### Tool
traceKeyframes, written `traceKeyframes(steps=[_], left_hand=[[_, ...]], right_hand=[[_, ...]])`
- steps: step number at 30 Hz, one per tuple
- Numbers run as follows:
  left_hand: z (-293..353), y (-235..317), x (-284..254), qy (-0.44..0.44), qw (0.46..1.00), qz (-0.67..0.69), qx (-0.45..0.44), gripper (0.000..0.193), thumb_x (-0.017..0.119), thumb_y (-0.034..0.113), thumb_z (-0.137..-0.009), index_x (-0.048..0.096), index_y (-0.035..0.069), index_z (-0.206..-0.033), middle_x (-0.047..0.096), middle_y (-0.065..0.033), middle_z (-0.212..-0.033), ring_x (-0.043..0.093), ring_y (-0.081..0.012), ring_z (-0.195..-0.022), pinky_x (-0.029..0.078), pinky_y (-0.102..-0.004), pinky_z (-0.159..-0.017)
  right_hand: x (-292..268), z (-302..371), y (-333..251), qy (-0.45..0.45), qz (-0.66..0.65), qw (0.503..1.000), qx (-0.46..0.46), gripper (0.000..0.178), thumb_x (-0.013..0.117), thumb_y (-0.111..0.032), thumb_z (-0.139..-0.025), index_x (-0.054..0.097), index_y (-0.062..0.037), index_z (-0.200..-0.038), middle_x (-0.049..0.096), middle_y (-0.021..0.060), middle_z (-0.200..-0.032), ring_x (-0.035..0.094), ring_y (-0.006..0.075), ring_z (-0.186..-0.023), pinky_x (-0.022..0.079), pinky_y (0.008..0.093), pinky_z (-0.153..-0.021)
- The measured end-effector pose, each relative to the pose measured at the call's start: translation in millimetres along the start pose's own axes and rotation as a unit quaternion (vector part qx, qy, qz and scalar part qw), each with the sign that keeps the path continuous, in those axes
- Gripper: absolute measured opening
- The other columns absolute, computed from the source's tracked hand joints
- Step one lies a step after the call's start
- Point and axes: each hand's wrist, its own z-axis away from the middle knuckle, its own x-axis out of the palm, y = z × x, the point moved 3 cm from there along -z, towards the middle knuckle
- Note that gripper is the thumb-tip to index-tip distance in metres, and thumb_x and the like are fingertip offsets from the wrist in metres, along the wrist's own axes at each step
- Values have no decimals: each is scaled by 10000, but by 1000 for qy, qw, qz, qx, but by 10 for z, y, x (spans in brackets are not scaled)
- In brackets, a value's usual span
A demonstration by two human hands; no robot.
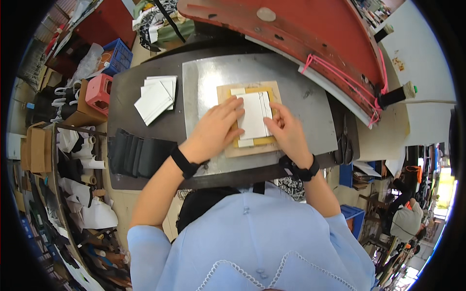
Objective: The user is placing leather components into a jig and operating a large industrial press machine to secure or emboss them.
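Observation:
A white rectangular piece (pixel 253 116) with dark lines along its right side lies over a yellow-edged frame (pixel 264 140). Beneath that frame is a light wooden board (pixel 242 152), resting on a grey metal plate (pixel 204 82). My left hand (pixel 217 125) lies with its fingers stretched out across the white piece's left edge. On the opposite edge, my right hand (pixel 289 131) has its thumb and curled fingers closed at the white piece's side. Pale strips show at the frame's upper left and lower edge.
Several white pieces (pixel 156 98) lie fanned at the table's left, above a row of dark folded pieces (pixel 140 154). Over the far right hangs a large red machine part (pixel 301 29) with pink cord. Black-handled scissors (pixel 344 148) lie at the right edge.

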Motion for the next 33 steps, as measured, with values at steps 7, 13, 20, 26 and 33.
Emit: traceKeyframes(steps=[7,13,20,26,33], left_hand=[[-39,-72,-13,-34,998,54,-14,450,692,180,-902,576,88,-1327,494,-128,-1452,546,-355,-1202,450,-416,-1007],[-19,-25,34,-22,1000,7,-9,500,704,257,-899,571,91,-1351,483,-150,-1459,514,-330,-1280,423,-416,-1062],[-23,19,39,-39,997,-67,7,535,695,288,-896,555,59,-1359,481,-149,-1468,451,-318,-1365,398,-418,-1096],[21,100,76,-28,995,-94,13,535,657,234,-920,507,-17,-1369,497,-172,-1443,453,-323,-1365,408,-416,-1083],[-21,124,46,-36,995,-93,-4,508,656,252,-927,524,2,-1349,513,-161,-1427,463,-320,-1355,413,-412,-1073]], right_hand=[[-6,-19,13,-3,2,1000,3,431,690,-165,-900,583,20,-1274,597,51,-731,547,127,-611,450,290,-586],[-7,-26,37,-8,-16,1000,5,439,692,-161,-899,581,26,-1280,602,52,-734,548,124,-610,450,286,-581],[-17,-24,0,-5,2,1000,-2,435,695,-162,-893,584,24,-1270,606,56,-723,562,137,-605,454,293,-580],[-20,-45,-21,-13,31,999,-6,418,696,-170,-889,596,15,-1250,628,76,-745,590,191,-617,472,323,-598],[-79,-73,-337,8,254,947,-197,431,648,-105,-859,599,-22,-1278,637,155,-1143,603,303,-1070,484,406,-903]])
